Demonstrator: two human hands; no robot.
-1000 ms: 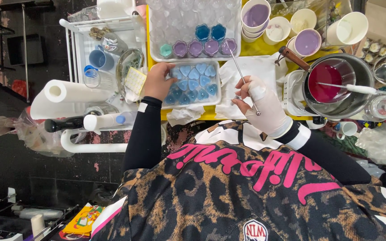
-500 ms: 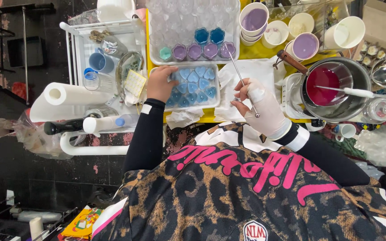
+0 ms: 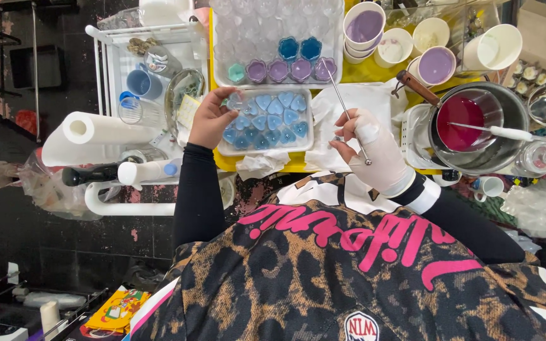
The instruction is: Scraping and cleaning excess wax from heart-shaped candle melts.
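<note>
My left hand (image 3: pixel 212 118) rests at the left corner of a white tray (image 3: pixel 306 144) and pinches a small clear heart-shaped cup (image 3: pixel 234 101). Several blue heart-shaped cups (image 3: pixel 266 120) fill that tray. My right hand (image 3: pixel 374 148), wrapped in white, holds a thin metal rod (image 3: pixel 347 115) just right of the tray, with the rod's tip pointing towards the purple cups. A larger clear tray (image 3: pixel 222 57) behind holds purple, blue and green filled cups (image 3: pixel 289 68).
A steel pot (image 3: pixel 507 142) at right holds a jug of red liquid (image 3: pixel 459 113) and a white stirrer. Paper cups of lilac liquid (image 3: pixel 436 64) stand behind it. A paper-towel roll (image 3: pixel 99 136) and a white rack with blue cups (image 3: pixel 140 82) are at left.
My left hand has slid slightly left along the tray's edge and now pinches the small clear cup at its corner. My right hand and the rod have hardly moved.
</note>
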